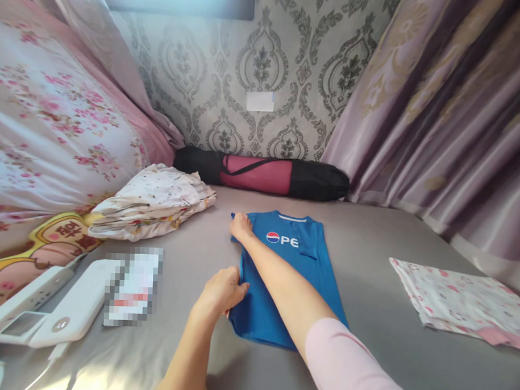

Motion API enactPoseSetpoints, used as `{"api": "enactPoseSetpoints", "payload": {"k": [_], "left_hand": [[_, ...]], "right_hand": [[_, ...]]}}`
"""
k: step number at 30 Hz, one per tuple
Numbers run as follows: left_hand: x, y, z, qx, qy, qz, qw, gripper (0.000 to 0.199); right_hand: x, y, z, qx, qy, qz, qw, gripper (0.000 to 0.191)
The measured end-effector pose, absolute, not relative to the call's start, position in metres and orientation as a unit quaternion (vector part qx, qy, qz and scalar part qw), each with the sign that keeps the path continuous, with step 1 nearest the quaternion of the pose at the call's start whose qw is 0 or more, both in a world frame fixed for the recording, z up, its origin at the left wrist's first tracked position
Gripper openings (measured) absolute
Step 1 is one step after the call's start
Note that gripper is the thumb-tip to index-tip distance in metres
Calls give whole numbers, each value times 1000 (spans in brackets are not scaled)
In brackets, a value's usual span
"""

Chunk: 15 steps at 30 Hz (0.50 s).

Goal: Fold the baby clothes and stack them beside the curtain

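A blue T-shirt [278,286] lies front up on the grey bed sheet, with its neck away from me. One sleeve is folded in over the chest on the right and cuts off the white lettering after "PE". My right hand [242,225] reaches across the shirt and is closed on the sleeve at its far left. Nearer to me, my left hand [225,289] pinches the shirt's left side edge, its fingertips partly hidden. My right forearm covers part of the shirt's middle.
Left of the shirt are a folded patterned cloth [153,200], a white power bank [81,302], a power strip [21,306] and a blurred packet [133,287]. A folded pink-and-white cloth [456,296] lies right. A black and dark-pink rolled bag [260,175] lies along the wall.
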<state>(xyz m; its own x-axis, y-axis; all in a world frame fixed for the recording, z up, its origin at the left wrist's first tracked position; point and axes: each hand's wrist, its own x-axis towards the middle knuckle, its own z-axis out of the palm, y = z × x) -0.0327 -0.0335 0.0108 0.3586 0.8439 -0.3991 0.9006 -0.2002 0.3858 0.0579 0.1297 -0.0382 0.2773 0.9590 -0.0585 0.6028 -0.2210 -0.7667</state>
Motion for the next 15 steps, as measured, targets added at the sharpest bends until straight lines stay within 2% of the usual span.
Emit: {"api": "enactPoseSetpoints", "payload": {"k": [3, 9, 15], "left_hand": [[-33, -35, 10, 782, 558, -43, 275, 13], [-29, -42, 15, 801, 549, -57, 231, 16], [-19, -53, 25, 822, 526, -77, 206, 18]], "right_hand": [[82, 133, -34, -703, -486, 338, 394, 11], [149, 119, -18, -635, -356, 422, 540, 9], [206, 79, -26, -592, -269, 443, 617, 8]]}}
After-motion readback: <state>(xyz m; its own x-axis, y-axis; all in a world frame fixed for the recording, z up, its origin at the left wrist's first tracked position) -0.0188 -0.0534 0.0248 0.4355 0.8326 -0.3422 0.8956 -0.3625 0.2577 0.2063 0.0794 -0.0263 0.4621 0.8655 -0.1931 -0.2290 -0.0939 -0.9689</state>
